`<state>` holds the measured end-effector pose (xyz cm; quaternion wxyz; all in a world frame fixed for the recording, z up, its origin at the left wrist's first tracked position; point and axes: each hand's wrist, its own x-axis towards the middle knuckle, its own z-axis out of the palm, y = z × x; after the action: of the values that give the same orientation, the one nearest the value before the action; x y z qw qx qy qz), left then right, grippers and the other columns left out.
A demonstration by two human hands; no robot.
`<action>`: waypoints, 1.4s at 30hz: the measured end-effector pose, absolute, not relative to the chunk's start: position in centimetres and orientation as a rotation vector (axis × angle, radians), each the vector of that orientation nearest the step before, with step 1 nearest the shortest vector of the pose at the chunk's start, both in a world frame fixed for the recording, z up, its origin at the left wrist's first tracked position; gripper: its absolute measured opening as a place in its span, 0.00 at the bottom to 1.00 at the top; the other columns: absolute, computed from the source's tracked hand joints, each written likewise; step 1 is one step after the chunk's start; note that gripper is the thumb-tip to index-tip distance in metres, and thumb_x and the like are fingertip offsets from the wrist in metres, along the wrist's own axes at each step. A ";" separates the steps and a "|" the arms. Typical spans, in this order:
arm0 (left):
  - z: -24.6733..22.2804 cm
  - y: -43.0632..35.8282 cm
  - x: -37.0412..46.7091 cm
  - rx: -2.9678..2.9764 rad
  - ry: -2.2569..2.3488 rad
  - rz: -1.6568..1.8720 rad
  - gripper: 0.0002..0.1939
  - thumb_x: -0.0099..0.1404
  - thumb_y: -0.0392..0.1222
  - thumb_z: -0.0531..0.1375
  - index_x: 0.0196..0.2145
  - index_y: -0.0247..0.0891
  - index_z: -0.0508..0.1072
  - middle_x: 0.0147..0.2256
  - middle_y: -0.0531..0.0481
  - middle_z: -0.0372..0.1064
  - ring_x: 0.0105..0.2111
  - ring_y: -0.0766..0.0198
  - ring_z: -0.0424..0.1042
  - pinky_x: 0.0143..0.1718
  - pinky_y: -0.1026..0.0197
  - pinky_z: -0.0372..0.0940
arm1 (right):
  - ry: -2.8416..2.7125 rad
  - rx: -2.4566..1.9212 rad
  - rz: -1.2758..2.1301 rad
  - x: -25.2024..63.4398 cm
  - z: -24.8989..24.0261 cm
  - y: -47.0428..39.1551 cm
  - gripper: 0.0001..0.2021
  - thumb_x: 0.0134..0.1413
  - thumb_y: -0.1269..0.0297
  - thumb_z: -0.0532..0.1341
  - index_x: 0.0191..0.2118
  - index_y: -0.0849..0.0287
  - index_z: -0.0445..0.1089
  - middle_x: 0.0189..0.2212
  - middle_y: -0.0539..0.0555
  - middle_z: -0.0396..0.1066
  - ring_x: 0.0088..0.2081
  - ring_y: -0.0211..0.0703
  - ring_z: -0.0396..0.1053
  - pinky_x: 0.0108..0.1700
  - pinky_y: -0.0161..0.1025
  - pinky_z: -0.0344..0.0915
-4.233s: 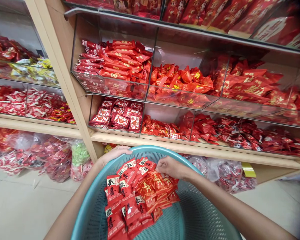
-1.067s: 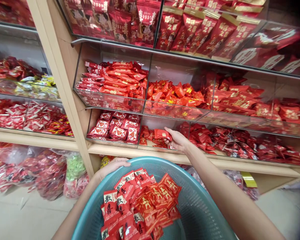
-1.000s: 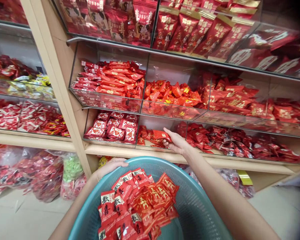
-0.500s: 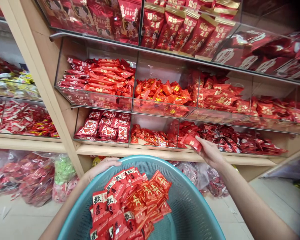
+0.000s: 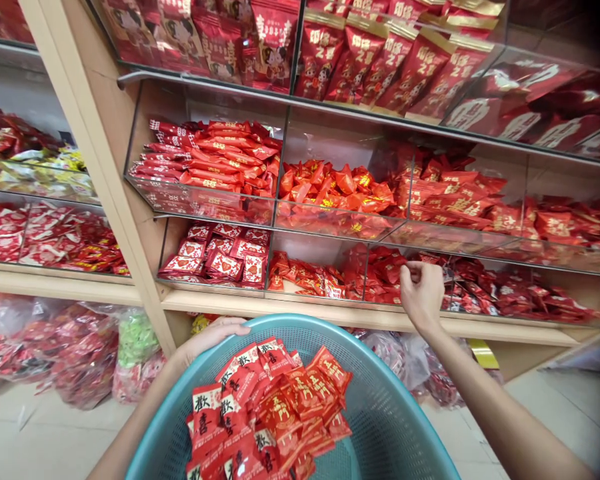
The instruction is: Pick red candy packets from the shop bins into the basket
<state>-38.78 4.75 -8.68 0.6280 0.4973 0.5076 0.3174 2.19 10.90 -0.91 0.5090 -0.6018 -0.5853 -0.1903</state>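
My left hand (image 5: 213, 339) grips the far left rim of a teal plastic basket (image 5: 395, 393). Inside the basket lie red candy packets with black characters on white (image 5: 207, 417), beside orange-red packets with gold characters (image 5: 285, 407). My right hand (image 5: 423, 293) is at the front of a low clear compartment of small red packets (image 5: 383, 270). Its fingers are curled closed, and whatever they may hold is hidden.
A wooden shelf edge (image 5: 290, 313) runs behind the basket. Clear dividers (image 5: 365, 273) split the bins, and an upper row of red packets (image 5: 220, 160) sits above. Filled plastic bags (image 5: 75, 353) stand on the floor below, beside a slanted wooden post (image 5: 87, 147).
The red packet that showed in my right hand is no longer visible there. That hand has turned and its fingers have curled in. The shelf and basket appear slightly farther right.
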 end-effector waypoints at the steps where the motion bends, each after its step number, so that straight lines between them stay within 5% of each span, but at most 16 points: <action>1: -8.7 4.7 -38.8 1.137 1.171 0.729 0.17 0.50 0.45 0.62 0.38 0.37 0.76 0.31 0.52 0.75 0.28 0.62 0.71 0.33 0.64 0.63 | -1.491 -1.323 -0.463 0.7 -0.6 10.4 0.11 0.54 0.61 0.52 0.38 0.61 0.66 0.34 0.57 0.65 0.36 0.45 0.63 0.41 0.42 0.61; 6: -8.6 4.7 -38.7 1.138 1.170 0.720 0.17 0.50 0.45 0.62 0.38 0.38 0.76 0.34 0.53 0.75 0.30 0.62 0.72 0.35 0.64 0.64 | -2.181 -1.079 -0.233 -6.8 0.4 10.5 0.08 0.56 0.65 0.51 0.38 0.58 0.67 0.33 0.54 0.67 0.36 0.41 0.64 0.40 0.37 0.60; 13: -8.5 4.8 -38.9 1.175 1.194 0.717 0.19 0.49 0.48 0.63 0.38 0.37 0.76 0.34 0.51 0.75 0.33 0.60 0.72 0.38 0.63 0.63 | -2.471 -1.561 -0.079 -12.8 -0.7 15.2 0.12 0.47 0.61 0.60 0.40 0.56 0.69 0.41 0.55 0.70 0.43 0.47 0.63 0.40 0.39 0.56; 20: -7.9 4.3 -38.9 1.190 1.131 0.712 0.18 0.51 0.48 0.62 0.38 0.37 0.75 0.32 0.53 0.75 0.35 0.58 0.72 0.39 0.62 0.62 | -2.470 -1.720 -0.012 -10.4 -0.6 15.1 0.13 0.50 0.71 0.51 0.36 0.54 0.71 0.38 0.52 0.73 0.43 0.46 0.66 0.39 0.39 0.55; 28: -7.4 4.1 -38.4 1.148 1.125 0.715 0.17 0.49 0.48 0.62 0.35 0.35 0.75 0.30 0.52 0.75 0.31 0.60 0.72 0.36 0.62 0.63 | -2.486 -1.885 -0.015 -11.6 0.6 14.9 0.07 0.48 0.63 0.57 0.31 0.57 0.71 0.35 0.57 0.73 0.41 0.50 0.67 0.42 0.45 0.55; 33: -7.7 4.5 -38.6 1.168 1.155 0.704 0.18 0.48 0.47 0.63 0.36 0.34 0.76 0.28 0.53 0.75 0.31 0.60 0.71 0.36 0.63 0.62 | -2.397 -1.988 -0.058 -13.8 -1.0 15.4 0.20 0.46 0.48 0.59 0.37 0.61 0.71 0.41 0.64 0.70 0.47 0.55 0.63 0.46 0.50 0.53; 42: -7.9 4.6 -38.9 1.243 1.183 0.689 0.20 0.50 0.48 0.62 0.40 0.35 0.75 0.34 0.52 0.74 0.36 0.57 0.70 0.41 0.61 0.61 | -2.304 -2.094 -0.040 -13.7 -1.9 15.9 0.30 0.44 0.41 0.58 0.44 0.63 0.70 0.49 0.66 0.63 0.51 0.57 0.56 0.48 0.51 0.52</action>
<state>-38.91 4.56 -7.85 0.6021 0.5368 0.5107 0.2975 -13.69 15.87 -1.91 0.0140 -0.6723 -0.7400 -0.0129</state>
